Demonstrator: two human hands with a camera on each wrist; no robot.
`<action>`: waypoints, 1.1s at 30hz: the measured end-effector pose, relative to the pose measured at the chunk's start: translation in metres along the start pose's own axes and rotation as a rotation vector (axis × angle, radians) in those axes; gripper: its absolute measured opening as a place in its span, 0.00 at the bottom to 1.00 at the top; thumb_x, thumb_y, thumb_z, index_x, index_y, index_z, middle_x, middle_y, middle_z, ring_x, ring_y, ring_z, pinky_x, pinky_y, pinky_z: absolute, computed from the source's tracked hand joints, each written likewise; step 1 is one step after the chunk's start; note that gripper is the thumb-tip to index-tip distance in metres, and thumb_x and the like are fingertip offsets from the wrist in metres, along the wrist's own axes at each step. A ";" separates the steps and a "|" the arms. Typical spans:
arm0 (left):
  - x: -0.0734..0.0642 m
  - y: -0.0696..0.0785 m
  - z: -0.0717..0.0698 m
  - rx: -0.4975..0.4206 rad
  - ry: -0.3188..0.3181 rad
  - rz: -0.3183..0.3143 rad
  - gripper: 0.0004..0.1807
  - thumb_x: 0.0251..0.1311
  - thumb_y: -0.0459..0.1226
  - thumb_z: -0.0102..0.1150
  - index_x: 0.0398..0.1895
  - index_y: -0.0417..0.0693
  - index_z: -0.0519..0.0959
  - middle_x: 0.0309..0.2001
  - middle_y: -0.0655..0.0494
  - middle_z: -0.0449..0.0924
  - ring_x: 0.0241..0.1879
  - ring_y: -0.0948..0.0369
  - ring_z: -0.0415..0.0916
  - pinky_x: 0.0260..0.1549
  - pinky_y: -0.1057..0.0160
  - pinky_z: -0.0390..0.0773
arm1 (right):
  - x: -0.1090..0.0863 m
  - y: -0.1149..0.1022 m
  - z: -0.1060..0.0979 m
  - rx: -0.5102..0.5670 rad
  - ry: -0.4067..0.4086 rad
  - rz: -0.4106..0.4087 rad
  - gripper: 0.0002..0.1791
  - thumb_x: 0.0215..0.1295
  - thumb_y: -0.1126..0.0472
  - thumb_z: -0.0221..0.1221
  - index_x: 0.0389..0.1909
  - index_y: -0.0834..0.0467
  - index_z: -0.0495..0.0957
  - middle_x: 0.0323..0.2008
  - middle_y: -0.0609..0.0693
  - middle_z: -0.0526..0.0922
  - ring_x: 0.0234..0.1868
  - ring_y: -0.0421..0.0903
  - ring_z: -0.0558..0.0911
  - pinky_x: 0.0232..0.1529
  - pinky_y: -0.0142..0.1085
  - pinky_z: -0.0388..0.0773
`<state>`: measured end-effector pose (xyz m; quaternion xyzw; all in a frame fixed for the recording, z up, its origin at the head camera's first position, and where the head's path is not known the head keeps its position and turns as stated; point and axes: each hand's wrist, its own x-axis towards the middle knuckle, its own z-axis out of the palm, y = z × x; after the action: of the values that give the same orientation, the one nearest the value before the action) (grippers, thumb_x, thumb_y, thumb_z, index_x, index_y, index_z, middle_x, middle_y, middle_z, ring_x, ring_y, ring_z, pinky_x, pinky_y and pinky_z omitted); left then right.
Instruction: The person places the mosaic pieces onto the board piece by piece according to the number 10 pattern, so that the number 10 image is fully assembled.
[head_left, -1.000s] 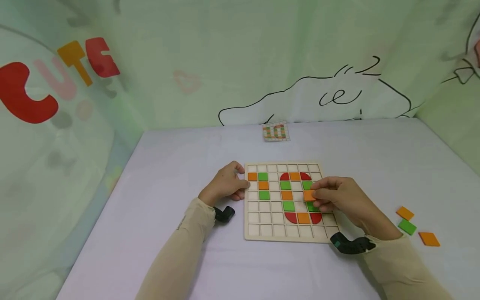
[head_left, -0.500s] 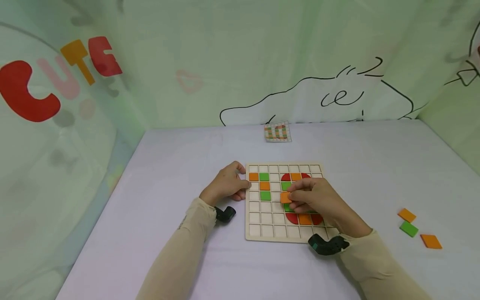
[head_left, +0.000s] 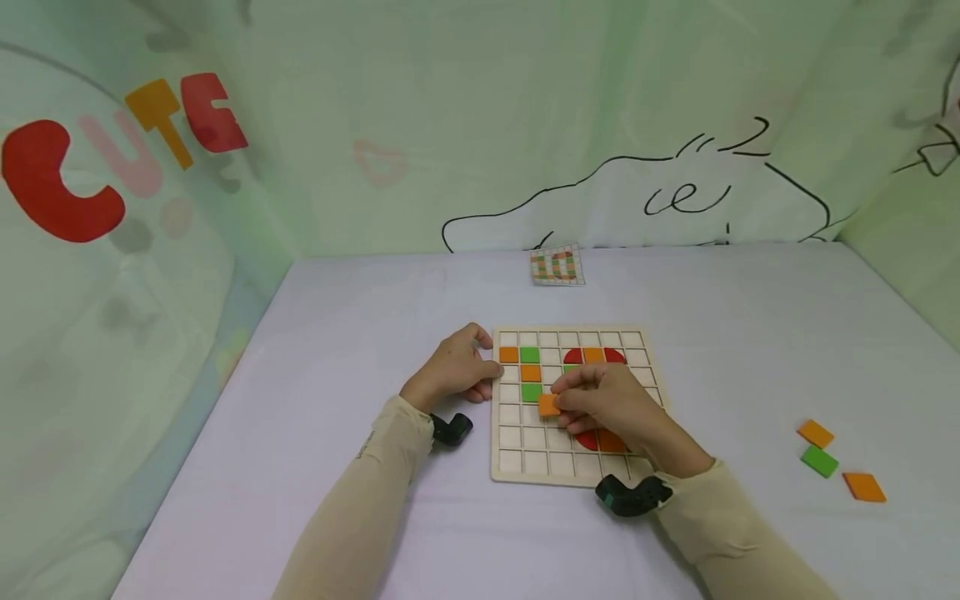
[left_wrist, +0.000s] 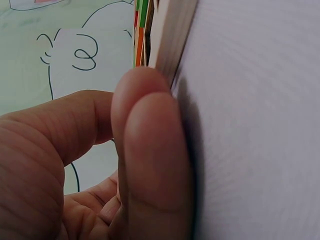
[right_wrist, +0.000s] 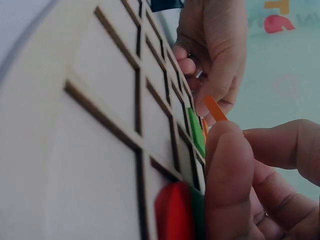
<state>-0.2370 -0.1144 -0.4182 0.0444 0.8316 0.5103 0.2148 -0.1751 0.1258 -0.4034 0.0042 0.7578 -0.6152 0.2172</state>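
Observation:
A wooden grid board (head_left: 517, 462) lies on the table, with orange, green and red pieces in some of its squares. My left hand (head_left: 453, 367) holds the board's left edge, thumb over the rim and other fingers curled against the side. In the left wrist view, fingertips (left_wrist: 155, 135) press right at the board's side. My right hand (head_left: 611, 408) pinches an orange square tile (head_left: 548, 405) between thumb and fingers. That tile is over the board's middle, just below and right of a green tile (head_left: 531, 392) set in the grid. The right hand hides part of the red-edged pattern.
Two loose orange tiles (head_left: 864, 487) and a green tile (head_left: 820, 461) lie on the table at the right. A small pattern card (head_left: 557, 267) lies at the back, by the printed curtain (head_left: 337, 125). Black wrist mounts (head_left: 633, 497) sit beside the sleeves.
My right hand has moved left across the board with the orange tile, from the right side of the pattern to the middle. The left hand has stayed at the board's left edge.

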 end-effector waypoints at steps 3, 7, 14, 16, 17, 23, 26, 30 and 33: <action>0.000 -0.001 -0.001 0.001 -0.001 0.001 0.20 0.67 0.33 0.64 0.57 0.43 0.68 0.24 0.48 0.81 0.17 0.61 0.79 0.18 0.67 0.83 | 0.002 0.002 0.003 -0.005 -0.007 -0.009 0.13 0.69 0.67 0.63 0.51 0.71 0.78 0.34 0.55 0.86 0.29 0.46 0.86 0.32 0.35 0.88; 0.000 0.000 0.000 0.003 0.000 0.001 0.21 0.66 0.33 0.64 0.57 0.43 0.68 0.24 0.47 0.81 0.17 0.61 0.79 0.18 0.67 0.83 | 0.002 0.004 0.004 -0.013 -0.004 -0.022 0.13 0.68 0.67 0.63 0.50 0.71 0.79 0.31 0.54 0.87 0.28 0.46 0.85 0.31 0.34 0.88; 0.000 0.000 0.000 0.015 0.005 -0.006 0.21 0.67 0.33 0.65 0.58 0.43 0.68 0.24 0.48 0.81 0.17 0.62 0.78 0.19 0.68 0.83 | 0.003 0.004 0.007 -0.046 0.009 -0.022 0.12 0.68 0.67 0.65 0.47 0.70 0.81 0.30 0.54 0.87 0.26 0.45 0.84 0.28 0.33 0.86; 0.000 0.000 -0.001 0.014 0.002 -0.008 0.21 0.67 0.33 0.65 0.58 0.43 0.68 0.23 0.48 0.81 0.16 0.62 0.78 0.19 0.68 0.83 | 0.003 0.004 0.008 -0.058 0.015 -0.016 0.11 0.68 0.66 0.65 0.47 0.69 0.81 0.31 0.54 0.88 0.26 0.45 0.84 0.27 0.33 0.86; 0.001 -0.001 -0.001 0.015 0.002 -0.009 0.21 0.67 0.33 0.65 0.58 0.43 0.68 0.23 0.48 0.81 0.16 0.62 0.78 0.19 0.68 0.83 | 0.003 0.004 0.009 -0.063 0.018 -0.015 0.11 0.68 0.66 0.65 0.47 0.69 0.81 0.31 0.54 0.88 0.26 0.45 0.84 0.27 0.33 0.86; 0.002 -0.001 -0.001 0.018 0.005 -0.001 0.21 0.67 0.33 0.65 0.58 0.43 0.68 0.24 0.47 0.82 0.17 0.61 0.79 0.19 0.67 0.84 | 0.002 0.003 0.012 -0.105 0.024 -0.028 0.10 0.67 0.67 0.66 0.45 0.68 0.82 0.30 0.54 0.88 0.25 0.44 0.85 0.27 0.32 0.86; 0.002 -0.001 -0.001 0.017 0.006 -0.004 0.21 0.66 0.33 0.64 0.57 0.43 0.68 0.24 0.47 0.82 0.17 0.61 0.79 0.19 0.67 0.83 | 0.001 0.003 0.013 -0.113 0.025 -0.036 0.09 0.68 0.67 0.66 0.44 0.68 0.82 0.30 0.54 0.88 0.25 0.44 0.84 0.27 0.32 0.86; 0.001 -0.001 -0.001 -0.006 0.004 -0.003 0.21 0.66 0.32 0.64 0.58 0.42 0.68 0.24 0.47 0.82 0.16 0.61 0.79 0.18 0.67 0.83 | 0.000 0.002 0.014 -0.117 0.018 -0.048 0.08 0.68 0.68 0.66 0.43 0.69 0.82 0.30 0.55 0.88 0.25 0.44 0.84 0.27 0.32 0.86; 0.001 -0.001 0.000 -0.024 0.004 -0.001 0.20 0.66 0.31 0.64 0.58 0.41 0.68 0.24 0.46 0.82 0.16 0.61 0.79 0.18 0.67 0.83 | 0.000 0.003 0.014 -0.120 0.013 -0.058 0.08 0.68 0.68 0.66 0.42 0.69 0.82 0.30 0.55 0.88 0.25 0.44 0.84 0.27 0.32 0.86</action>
<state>-0.2380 -0.1148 -0.4192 0.0403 0.8260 0.5201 0.2137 -0.1703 0.1136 -0.4081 -0.0266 0.7946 -0.5746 0.1943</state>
